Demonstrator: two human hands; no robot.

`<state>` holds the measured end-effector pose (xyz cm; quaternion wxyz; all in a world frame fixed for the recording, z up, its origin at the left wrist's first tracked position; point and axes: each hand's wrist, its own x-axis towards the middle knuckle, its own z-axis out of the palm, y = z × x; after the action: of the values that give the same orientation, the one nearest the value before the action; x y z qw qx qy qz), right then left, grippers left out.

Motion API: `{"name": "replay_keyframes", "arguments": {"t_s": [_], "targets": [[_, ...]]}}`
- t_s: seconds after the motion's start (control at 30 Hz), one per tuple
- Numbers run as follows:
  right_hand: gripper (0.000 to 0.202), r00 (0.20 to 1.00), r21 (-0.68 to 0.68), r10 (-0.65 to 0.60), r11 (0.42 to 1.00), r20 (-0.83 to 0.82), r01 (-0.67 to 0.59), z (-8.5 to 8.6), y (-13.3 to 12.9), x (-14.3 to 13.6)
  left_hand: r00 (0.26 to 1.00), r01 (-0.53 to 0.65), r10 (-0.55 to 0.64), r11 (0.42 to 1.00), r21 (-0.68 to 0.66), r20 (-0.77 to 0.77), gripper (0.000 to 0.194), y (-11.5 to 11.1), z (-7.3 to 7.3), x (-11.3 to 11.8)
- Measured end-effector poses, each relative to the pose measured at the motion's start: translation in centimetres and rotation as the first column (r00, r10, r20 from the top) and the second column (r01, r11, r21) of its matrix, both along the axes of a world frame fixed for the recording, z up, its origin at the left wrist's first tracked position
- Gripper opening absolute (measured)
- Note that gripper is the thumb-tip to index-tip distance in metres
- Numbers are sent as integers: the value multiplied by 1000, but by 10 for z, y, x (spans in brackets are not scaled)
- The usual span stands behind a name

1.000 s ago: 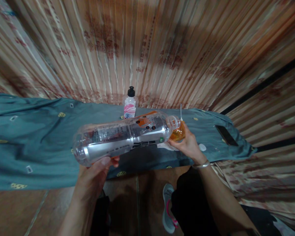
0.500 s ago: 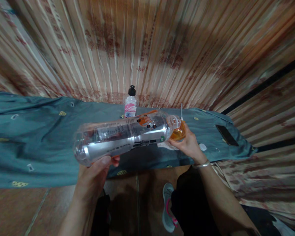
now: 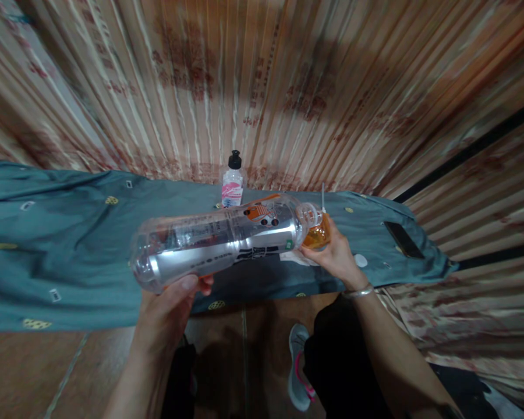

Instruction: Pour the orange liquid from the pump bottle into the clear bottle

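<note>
A large clear plastic bottle (image 3: 218, 241) with a silver and orange label lies nearly level in the air, its mouth pointing right. My left hand (image 3: 174, 299) is wrapped round its base end from below, thumb on the near side. The bottle's open mouth meets a small container of orange liquid (image 3: 318, 234), which my right hand (image 3: 332, 253) grips at the right. A thin pale stick, like a straw, stands up by this container. Whether the two rims touch is hard to tell, and the container's full shape is hidden.
Behind the large bottle stands a pump bottle (image 3: 232, 185) with a black top and pink label. On the green cloth (image 3: 82, 233) lie a dark phone (image 3: 404, 239), a white round cap (image 3: 360, 260) and white paper (image 3: 303, 258). A pleated curtain (image 3: 244, 87) hangs behind.
</note>
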<state>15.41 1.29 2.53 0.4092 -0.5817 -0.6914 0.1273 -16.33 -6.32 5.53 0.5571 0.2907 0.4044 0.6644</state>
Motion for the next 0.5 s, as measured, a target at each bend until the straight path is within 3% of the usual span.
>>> {"name": "replay_keyframes", "arguments": {"t_s": [0.27,0.5], "targets": [[87,1000,-4,26,1000,-4,-26,0,0,1,999,-23,24,999,35,-23,20,3,-7,-1],[85,1000,-7,26,1000,-17,-26,0,0,0,1000,-28,28,999,-25,0,22,-1,-2,2]]}}
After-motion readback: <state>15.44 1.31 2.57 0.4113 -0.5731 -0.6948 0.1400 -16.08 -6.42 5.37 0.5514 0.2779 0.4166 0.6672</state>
